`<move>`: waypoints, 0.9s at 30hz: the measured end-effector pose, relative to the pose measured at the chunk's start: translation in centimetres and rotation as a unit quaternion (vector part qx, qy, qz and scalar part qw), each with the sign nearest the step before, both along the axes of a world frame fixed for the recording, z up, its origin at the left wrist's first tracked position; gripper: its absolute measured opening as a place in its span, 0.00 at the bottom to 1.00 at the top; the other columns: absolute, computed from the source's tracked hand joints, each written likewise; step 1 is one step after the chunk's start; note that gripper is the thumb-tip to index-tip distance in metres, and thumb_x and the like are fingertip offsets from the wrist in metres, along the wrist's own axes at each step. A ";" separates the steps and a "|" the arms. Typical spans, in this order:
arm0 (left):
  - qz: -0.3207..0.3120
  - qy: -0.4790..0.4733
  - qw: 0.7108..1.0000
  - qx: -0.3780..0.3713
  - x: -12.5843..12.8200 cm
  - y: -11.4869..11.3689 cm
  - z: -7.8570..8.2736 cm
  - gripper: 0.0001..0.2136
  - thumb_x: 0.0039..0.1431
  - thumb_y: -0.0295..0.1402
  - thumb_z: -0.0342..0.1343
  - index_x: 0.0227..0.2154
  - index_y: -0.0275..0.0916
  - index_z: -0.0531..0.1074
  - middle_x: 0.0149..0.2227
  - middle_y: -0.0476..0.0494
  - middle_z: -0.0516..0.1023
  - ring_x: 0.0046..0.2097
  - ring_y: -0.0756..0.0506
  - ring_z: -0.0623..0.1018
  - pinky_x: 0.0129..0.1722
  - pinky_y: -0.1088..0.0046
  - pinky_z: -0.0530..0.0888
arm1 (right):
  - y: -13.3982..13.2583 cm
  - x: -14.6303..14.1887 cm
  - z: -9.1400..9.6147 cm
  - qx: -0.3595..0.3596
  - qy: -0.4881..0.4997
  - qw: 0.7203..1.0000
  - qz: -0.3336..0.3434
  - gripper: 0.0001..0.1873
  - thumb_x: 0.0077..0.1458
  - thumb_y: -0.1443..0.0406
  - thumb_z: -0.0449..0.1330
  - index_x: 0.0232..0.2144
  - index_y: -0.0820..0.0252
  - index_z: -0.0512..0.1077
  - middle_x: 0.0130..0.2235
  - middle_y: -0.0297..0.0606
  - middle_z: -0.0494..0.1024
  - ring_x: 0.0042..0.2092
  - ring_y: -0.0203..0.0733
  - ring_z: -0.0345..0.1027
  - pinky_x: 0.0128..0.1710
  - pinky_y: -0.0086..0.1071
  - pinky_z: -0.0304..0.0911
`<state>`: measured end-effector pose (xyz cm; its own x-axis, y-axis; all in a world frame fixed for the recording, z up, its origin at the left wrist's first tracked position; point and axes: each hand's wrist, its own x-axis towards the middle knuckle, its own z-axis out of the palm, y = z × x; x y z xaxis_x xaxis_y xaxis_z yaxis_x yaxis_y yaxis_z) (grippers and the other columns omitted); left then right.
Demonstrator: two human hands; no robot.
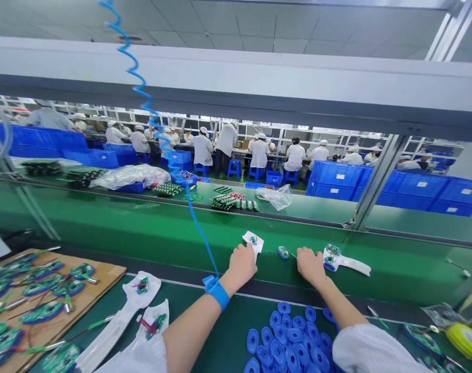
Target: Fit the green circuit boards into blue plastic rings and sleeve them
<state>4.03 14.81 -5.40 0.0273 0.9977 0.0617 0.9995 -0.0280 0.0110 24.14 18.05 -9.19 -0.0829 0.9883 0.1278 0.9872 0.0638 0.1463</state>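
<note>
Our left hand (241, 267) sits on a white paper slip (253, 242) w/ a small green board on it, on the raised green bench (379, 280). Fingers are curled down, tips hidden behind the knuckles, so we can't tell if they're pinching the slip or just pinning it. Our right hand (310, 266) is on the same bench, fingers also curled & hidden, so no telling if it holds anything. It's just beside a small wired board w/ a blue ring (283, 252), loose on the bench, between the hands. To its right, a white holder (347, 264) carries another blue-ringed board.

Blue strap (216, 291) on our left wrist, coiled blue cord (143, 88) running up from it: prob. an anti-static lead, since the boards are bare. Loose blue rings (284, 336) are heaped on the lower bench (228, 311) right under our hands, likely for quick reach. Round wired boards (44, 313) lie on a cardboard sheet (112, 272) at left, spread out, prob. so the wires don't tangle. More white holders (119, 321) lie next to it. Yellow tape roll (467, 342) at far right. Beyond us, blue crates (375, 186) & co-workers in white (259, 153) at long benches.
</note>
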 end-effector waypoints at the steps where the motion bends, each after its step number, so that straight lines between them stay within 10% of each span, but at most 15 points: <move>1: 0.003 0.004 1.000 -0.011 -0.4 -0.9 0.3 0.13 0.58 0.36 0.53 0.45 0.36 0.66 0.43 0.43 0.72 0.40 0.45 0.74 0.39 0.62 0.73 | -0.1 0.0 0.1 0.000 0.015 1.000 -0.011 0.12 0.57 0.62 0.55 0.41 0.64 0.68 0.44 0.40 0.71 0.44 0.43 0.66 0.44 0.44 0.62; 11: 0.011 0.056 0.996 -0.065 -6.6 -12.9 1.7 0.12 0.50 0.23 0.49 0.39 0.30 0.67 0.39 0.33 0.68 0.34 0.36 0.76 0.31 0.59 0.71 | -2.9 3.8 5.3 0.031 0.334 0.941 0.048 0.07 0.55 0.64 0.56 0.35 0.64 0.68 0.34 0.35 0.73 0.37 0.38 0.68 0.40 0.38 0.63; 18: -0.166 -0.196 0.966 -0.021 -4.4 -13.7 -2.3 0.21 0.46 0.16 0.51 0.44 0.39 0.66 0.45 0.40 0.66 0.45 0.42 0.70 0.43 0.64 0.69 | -9.5 4.6 7.9 -0.014 0.600 0.790 0.123 0.13 0.55 0.55 0.51 0.35 0.59 0.63 0.37 0.44 0.76 0.42 0.44 0.69 0.42 0.38 0.62; 23: -0.181 -0.265 0.947 -0.024 -2.6 -12.5 -4.0 0.16 0.48 0.20 0.52 0.39 0.42 0.69 0.40 0.45 0.68 0.42 0.43 0.71 0.42 0.65 0.69 | -12.7 2.5 8.0 -0.050 0.803 0.579 0.133 0.12 0.54 0.57 0.55 0.37 0.57 0.62 0.25 0.31 0.70 0.30 0.37 0.66 0.34 0.32 0.61; 27: -0.186 -0.326 0.926 -0.027 -2.6 -12.7 -2.9 0.14 0.52 0.23 0.48 0.41 0.44 0.66 0.35 0.48 0.70 0.37 0.46 0.72 0.38 0.69 0.70 | -14.8 -0.2 6.9 -0.110 0.792 0.586 0.131 0.12 0.52 0.59 0.57 0.37 0.59 0.63 0.23 0.30 0.70 0.23 0.32 0.60 0.24 0.26 0.55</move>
<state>1.48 2.12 -8.28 0.3438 0.9291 0.1366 0.7010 -0.3507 0.6210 23.92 3.22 -2.24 -0.1852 0.9752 0.1215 -0.1739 0.0892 -0.9807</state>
